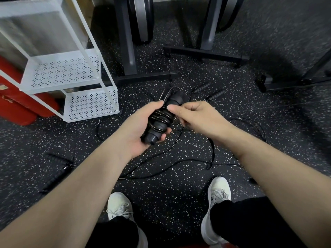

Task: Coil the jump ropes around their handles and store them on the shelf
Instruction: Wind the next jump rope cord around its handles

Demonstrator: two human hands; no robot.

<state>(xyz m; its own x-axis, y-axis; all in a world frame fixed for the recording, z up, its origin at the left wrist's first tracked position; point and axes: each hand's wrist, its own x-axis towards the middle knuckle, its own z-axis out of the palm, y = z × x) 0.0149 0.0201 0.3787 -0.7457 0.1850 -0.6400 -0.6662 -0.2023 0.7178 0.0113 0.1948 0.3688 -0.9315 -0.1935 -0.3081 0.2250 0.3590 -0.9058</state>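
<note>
My left hand [143,126] grips a pair of black jump rope handles [162,120] held together, with thin black rope coiled around them. My right hand [195,116] pinches the rope right beside the coil at the handles' upper part. The loose remainder of the rope [179,145] trails down to the floor below my hands. Two more ridged black handles [208,91] lie on the floor beyond my hands. Another ridged handle [57,159] lies at the lower left. The white shelf [75,81] stands at the left, its perforated trays bare.
Black rope loops [254,127] sprawl over the speckled rubber floor around my white shoes [217,194]. Dark metal frames of gym equipment [206,52] stand behind. A red box [19,102] sits behind the shelf at the far left.
</note>
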